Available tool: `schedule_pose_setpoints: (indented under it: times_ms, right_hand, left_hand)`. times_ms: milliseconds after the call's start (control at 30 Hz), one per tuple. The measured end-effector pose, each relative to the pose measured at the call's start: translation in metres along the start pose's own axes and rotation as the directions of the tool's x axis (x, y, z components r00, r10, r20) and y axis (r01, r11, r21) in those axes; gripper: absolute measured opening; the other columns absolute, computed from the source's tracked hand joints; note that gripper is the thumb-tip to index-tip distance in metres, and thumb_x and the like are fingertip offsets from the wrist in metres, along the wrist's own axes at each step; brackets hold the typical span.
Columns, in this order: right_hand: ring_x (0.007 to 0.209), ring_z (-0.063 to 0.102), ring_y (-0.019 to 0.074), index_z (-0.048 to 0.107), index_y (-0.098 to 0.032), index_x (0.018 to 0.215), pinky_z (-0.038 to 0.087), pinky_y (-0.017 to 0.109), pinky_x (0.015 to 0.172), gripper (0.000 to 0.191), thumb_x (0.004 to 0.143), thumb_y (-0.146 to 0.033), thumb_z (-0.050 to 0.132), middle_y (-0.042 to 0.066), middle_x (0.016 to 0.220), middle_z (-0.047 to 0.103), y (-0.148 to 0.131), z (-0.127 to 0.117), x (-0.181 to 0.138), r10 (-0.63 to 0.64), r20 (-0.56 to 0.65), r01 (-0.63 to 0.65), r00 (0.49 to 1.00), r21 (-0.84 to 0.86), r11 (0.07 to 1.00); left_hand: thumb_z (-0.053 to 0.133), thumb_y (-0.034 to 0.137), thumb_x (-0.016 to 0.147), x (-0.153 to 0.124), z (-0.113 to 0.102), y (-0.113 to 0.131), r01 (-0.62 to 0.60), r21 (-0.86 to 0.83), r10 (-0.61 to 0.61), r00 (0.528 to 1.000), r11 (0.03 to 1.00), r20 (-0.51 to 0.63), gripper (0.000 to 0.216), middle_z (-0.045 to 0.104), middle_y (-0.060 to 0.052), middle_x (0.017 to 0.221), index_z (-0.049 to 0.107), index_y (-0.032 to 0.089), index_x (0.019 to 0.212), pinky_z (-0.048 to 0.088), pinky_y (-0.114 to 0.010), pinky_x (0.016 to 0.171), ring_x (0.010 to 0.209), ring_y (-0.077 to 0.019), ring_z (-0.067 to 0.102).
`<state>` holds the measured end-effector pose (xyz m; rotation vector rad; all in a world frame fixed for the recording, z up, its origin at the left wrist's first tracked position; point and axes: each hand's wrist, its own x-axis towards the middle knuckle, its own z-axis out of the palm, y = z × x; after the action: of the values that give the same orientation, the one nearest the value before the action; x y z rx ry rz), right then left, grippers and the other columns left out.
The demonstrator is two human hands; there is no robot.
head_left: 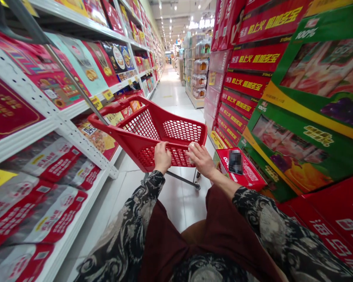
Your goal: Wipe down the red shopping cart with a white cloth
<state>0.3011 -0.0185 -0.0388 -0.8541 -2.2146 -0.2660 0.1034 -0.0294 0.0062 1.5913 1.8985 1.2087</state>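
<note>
**Supermarket aisle [170, 88] with labelled cartons on both sides and a red cart [184, 131] held at its rim**

White shelves [85, 152] run along the left, with yellow price tags [108, 94] on their edges, the figures too blurred to read. Boxes [73, 58] in pink, mint and red stand on the upper levels. Below lie bottle packs [26, 188] banded in red with white characters, too slanted to make out in full.

On the right, stacked red cartons [247, 80] repeat 怕上火 喝加多宝, with the characters 怕上火 in white, the rest in yellow, and "310mL" in small print. Nearer are green cartons [295, 129] marked "100%", with fruit printed across them and yellow lettering too stylised to read. One low red box [250, 174] stands beside them, a dark phone [235, 161] lying on top with its face pixelated.

Between the two sides stands the cart, directly ahead of the person, a grey handle [20, 29] on a metal rod rising at its left end. The left hand [162, 158] has its fingers curled over the near rim. The right hand [202, 158] lies at the rim's right corner, fingers bent over a small white thing [191, 145]; I cannot tell how firmly it grips, or what the white thing is.
</note>
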Motion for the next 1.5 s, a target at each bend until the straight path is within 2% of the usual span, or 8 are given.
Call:
schedule_pose_setpoints:
  times_ms: [67,200,567,700,867,1133,1333,1500]
  right_hand:
    - [0.136,0.025,0.0216,0.055,-0.026,0.121,0.024,0.051,0.109,0.036,0.092,-0.013,0.040,0.006,0.137,0.047,0.004,0.006,0.001,0.027,-0.001,-0.027,1.000,-0.015,1.000]
    - [0.135,0.028,0.0212,0.056,-0.025,0.119,0.026,0.051,0.109,0.034,0.091,-0.012,0.042,0.006,0.136,0.047,0.009,0.027,-0.004,0.005,0.073,-0.006,0.997,0.015,1.000]
    - [0.131,0.035,0.0222,0.061,-0.016,0.111,0.039,0.047,0.103,0.029,0.086,-0.008,0.049,0.013,0.129,0.054,0.008,0.057,-0.042,-0.105,0.169,0.096,0.980,0.060,0.994]
    - [0.134,0.029,0.0195,0.060,-0.021,0.114,0.033,0.047,0.108,0.030,0.088,-0.011,0.048,0.009,0.133,0.051,0.005,0.046,-0.022,-0.122,0.066,0.112,0.990,0.145,0.983]
    - [0.138,0.018,0.0210,0.059,-0.024,0.116,0.022,0.053,0.111,0.030,0.092,-0.015,0.043,0.006,0.142,0.039,0.018,0.030,0.009,0.038,0.021,-0.039,0.999,0.054,0.998]
    - [0.137,0.020,0.0162,0.058,-0.019,0.117,0.026,0.046,0.113,0.032,0.093,-0.013,0.037,0.007,0.136,0.048,0.025,0.049,-0.019,-0.017,0.008,0.016,1.000,0.091,0.996]
    - [0.135,0.028,0.0217,0.059,-0.014,0.115,0.037,0.049,0.105,0.031,0.090,-0.009,0.042,0.013,0.131,0.052,0.018,0.049,-0.043,-0.079,0.140,0.072,0.987,0.053,0.996]
    - [0.137,0.021,0.0190,0.055,-0.018,0.121,0.030,0.045,0.110,0.034,0.091,-0.012,0.042,0.009,0.136,0.047,0.007,0.039,-0.013,-0.100,0.043,0.098,0.994,0.049,0.994]
  left_hand:
    - [0.044,0.013,0.075,0.001,-0.010,-0.005,-0.209,0.398,0.212,0.977,0.893,0.036,0.053,0.033,-0.012,0.145,0.045,0.017,0.128,0.018,-0.049,0.111,0.136,-0.0275,0.023]
    - [0.047,0.016,0.072,0.002,-0.020,-0.011,-0.354,0.669,0.187,0.932,0.654,0.310,0.070,0.021,-0.012,0.151,0.029,0.014,0.139,0.009,-0.057,0.110,0.140,-0.0288,0.011]
    - [0.047,0.022,0.070,0.005,-0.017,0.003,-0.360,0.687,0.120,0.921,0.631,0.372,0.074,0.018,-0.014,0.151,0.025,0.013,0.140,0.007,-0.062,0.107,0.139,-0.0317,0.013]
    - [0.047,0.022,0.071,0.009,-0.019,0.005,-0.387,0.676,0.148,0.911,0.627,0.384,0.070,0.023,-0.015,0.149,0.030,0.013,0.139,0.006,-0.061,0.108,0.138,-0.0315,0.015]
    - [0.048,0.024,0.072,0.017,-0.023,0.001,-0.363,0.696,0.185,0.929,0.619,0.320,0.071,0.026,-0.016,0.148,0.028,0.013,0.139,0.007,-0.058,0.110,0.139,-0.0299,0.014]
    - [0.048,0.022,0.069,0.018,-0.024,-0.002,-0.344,0.741,0.082,0.927,0.576,0.367,0.078,0.015,-0.016,0.151,0.021,0.012,0.142,0.008,-0.062,0.107,0.140,-0.0307,0.008]
    - [0.051,0.025,0.069,0.016,-0.023,0.004,-0.339,0.737,0.062,0.925,0.584,0.376,0.079,0.014,-0.016,0.152,0.020,0.013,0.142,0.007,-0.062,0.107,0.140,-0.0306,0.008]
    - [0.047,0.024,0.071,0.014,-0.019,0.006,-0.343,0.754,0.064,0.925,0.561,0.374,0.077,0.014,-0.016,0.152,0.020,0.012,0.142,0.008,-0.062,0.107,0.140,-0.0313,0.008]
